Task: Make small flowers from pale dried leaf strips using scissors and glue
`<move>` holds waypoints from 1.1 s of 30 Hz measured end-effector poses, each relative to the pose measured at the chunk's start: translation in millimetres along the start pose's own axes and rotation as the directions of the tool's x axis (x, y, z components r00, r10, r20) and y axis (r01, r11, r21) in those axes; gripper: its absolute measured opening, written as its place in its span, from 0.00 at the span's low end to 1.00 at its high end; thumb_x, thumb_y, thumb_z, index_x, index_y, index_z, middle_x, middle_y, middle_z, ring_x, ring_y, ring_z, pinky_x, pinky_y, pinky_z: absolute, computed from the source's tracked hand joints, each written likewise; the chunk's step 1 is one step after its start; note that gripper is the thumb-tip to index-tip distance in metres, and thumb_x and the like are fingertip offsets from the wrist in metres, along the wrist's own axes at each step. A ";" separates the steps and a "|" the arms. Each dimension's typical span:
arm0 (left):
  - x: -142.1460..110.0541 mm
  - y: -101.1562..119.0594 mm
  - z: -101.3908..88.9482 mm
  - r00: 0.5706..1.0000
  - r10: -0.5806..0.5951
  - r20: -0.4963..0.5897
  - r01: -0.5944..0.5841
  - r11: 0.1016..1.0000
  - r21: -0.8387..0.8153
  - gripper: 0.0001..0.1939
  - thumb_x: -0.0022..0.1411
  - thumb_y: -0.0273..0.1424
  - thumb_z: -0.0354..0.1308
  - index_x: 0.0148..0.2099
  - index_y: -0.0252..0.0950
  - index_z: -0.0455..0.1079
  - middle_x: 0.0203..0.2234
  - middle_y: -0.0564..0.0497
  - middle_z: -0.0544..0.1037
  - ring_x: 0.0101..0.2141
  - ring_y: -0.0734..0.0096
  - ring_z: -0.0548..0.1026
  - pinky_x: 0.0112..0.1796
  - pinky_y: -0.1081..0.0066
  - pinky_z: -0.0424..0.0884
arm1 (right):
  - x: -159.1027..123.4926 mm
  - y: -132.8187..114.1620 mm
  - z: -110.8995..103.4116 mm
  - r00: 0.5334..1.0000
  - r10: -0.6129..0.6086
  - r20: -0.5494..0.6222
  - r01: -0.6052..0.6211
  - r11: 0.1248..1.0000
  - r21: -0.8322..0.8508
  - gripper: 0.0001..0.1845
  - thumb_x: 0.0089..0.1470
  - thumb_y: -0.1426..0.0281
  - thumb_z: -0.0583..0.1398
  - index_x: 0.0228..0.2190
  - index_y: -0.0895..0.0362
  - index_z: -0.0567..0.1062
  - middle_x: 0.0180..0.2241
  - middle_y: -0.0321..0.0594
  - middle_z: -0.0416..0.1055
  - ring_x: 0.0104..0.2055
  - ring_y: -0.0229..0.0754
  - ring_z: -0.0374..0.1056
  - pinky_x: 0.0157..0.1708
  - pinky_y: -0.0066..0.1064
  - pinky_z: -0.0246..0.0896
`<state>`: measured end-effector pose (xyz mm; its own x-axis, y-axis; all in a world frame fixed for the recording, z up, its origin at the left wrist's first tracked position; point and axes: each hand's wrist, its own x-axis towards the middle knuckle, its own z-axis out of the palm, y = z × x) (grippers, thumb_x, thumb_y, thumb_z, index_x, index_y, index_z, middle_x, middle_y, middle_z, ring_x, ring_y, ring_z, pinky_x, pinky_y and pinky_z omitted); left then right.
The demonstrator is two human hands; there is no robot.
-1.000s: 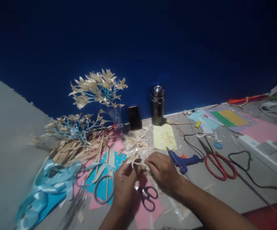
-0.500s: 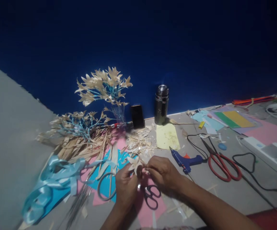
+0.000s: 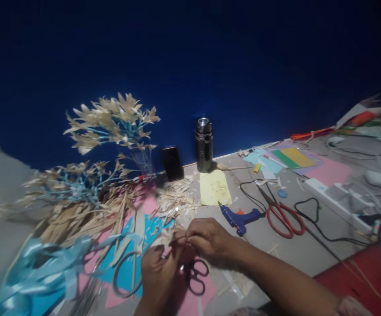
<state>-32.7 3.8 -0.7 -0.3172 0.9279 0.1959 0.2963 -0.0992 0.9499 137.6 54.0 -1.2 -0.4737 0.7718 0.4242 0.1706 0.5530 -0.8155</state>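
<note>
My left hand (image 3: 159,268) is closed around a pale dried-husk flower (image 3: 165,235), whose petals show above the fingers. Against it, my right hand (image 3: 210,239) pinches at the flower's base. What lies between those right fingertips is too small to make out. Dark-handled scissors (image 3: 197,277) lie on pink paper (image 3: 206,287) just below both hands. Beyond my right wrist rests a blue glue gun (image 3: 241,219), its nozzle pointing away to the left. To my left hand's left is a grey ring (image 3: 115,276) on blue paper (image 3: 109,267).
Finished-looking husk flowers on blue stems (image 3: 117,120) stand at the back left, above light-blue ribbon (image 3: 41,267). A steel flask (image 3: 204,147) and a phone (image 3: 172,164) stand by the wall. Red-handled scissors (image 3: 281,219), black cord and a white power strip (image 3: 337,202) lie right.
The view has turned to the right, so things on the table appear further left. The flower has tilted and sunk lower between my hands, and its petals are less visible.
</note>
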 end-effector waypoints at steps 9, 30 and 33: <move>22.4 40.2 -0.2 0.997 -0.064 0.030 0.068 0.985 -0.157 0.16 0.42 0.43 0.75 0.21 0.36 0.79 0.21 0.47 0.80 0.24 0.61 0.78 0.23 0.72 0.76 | 4.5 -10.0 -7.1 0.982 0.158 0.100 -0.169 0.979 0.111 0.07 0.61 0.73 0.62 0.33 0.58 0.82 0.28 0.36 0.78 0.30 0.35 0.73 0.33 0.23 0.63; 14.3 34.5 15.5 0.909 -0.377 0.180 0.417 0.809 -0.414 0.18 0.50 0.38 0.72 0.44 0.37 0.81 0.31 0.46 0.82 0.24 0.68 0.76 0.24 0.71 0.73 | 4.3 1.1 -3.5 0.972 0.226 -0.058 -0.221 0.971 0.091 0.09 0.59 0.75 0.60 0.30 0.58 0.81 0.26 0.37 0.77 0.28 0.37 0.71 0.31 0.25 0.62; 15.4 17.6 16.2 0.935 -0.223 0.275 0.289 0.929 -0.229 0.17 0.56 0.39 0.68 0.45 0.36 0.82 0.35 0.43 0.83 0.34 0.60 0.80 0.33 0.64 0.76 | 4.0 9.0 -0.5 0.982 0.147 -0.118 -0.147 0.989 0.012 0.09 0.60 0.75 0.59 0.30 0.57 0.80 0.27 0.37 0.78 0.29 0.39 0.72 0.32 0.27 0.61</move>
<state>-17.8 22.2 15.1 -0.1148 0.9888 -0.0959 -0.0229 0.0939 0.9953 137.8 62.3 -6.7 -0.3385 0.8763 0.3428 0.2277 0.4298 -0.8738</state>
